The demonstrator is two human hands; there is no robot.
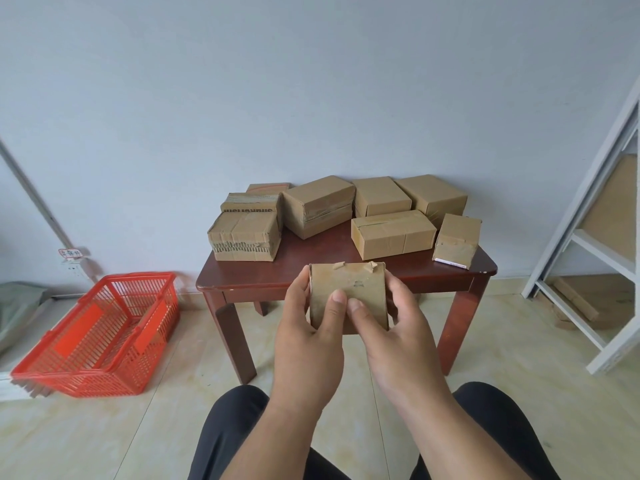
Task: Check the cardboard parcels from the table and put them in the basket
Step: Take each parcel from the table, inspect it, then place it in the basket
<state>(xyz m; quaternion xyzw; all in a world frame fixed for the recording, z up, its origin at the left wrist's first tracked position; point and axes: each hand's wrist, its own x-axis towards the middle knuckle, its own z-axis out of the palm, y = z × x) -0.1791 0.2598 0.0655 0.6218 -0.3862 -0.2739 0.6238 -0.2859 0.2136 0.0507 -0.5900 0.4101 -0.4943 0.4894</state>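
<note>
Item 1: small cardboard parcel [348, 295], one, held in front of me at centre frame, just below the near edge of the table. Plain brown board, roughly square face toward me, scuffed, with two curled scraps of tape along its top edge. My left hand [313, 327] grips its left side, thumb pressed flat on the face; my right hand [388, 327] grips the right side, thumb beside the other, fingers curled round behind.

Item 2: cardboard parcels on the table, eight counted, upper centre of the frame. All rectangular, brown, sealed with tan tape. Three sit at the left: a front box [245, 236] with a torn band showing corrugated ridges, a printed box [250, 202] behind it, and a flat one [268, 187] mostly hidden at the back. One large box [318, 205] lies angled in the middle. Two boxes [380, 195] [431, 192] stand against the wall, a long one [393, 233] in front of them. A small box [456, 240] tilts at the right edge, white label strip on its lower side.

Item 3: table [277, 278], one, dark reddish wood, glossy, rounded corners, thick legs.

Item 4: basket [100, 332], one, red plastic, slatted walls, on the tiled floor at lower left, well apart from the table. Interior shows no parcel.

Item 5: shelf frame [588, 237], white metal, right edge.
</note>
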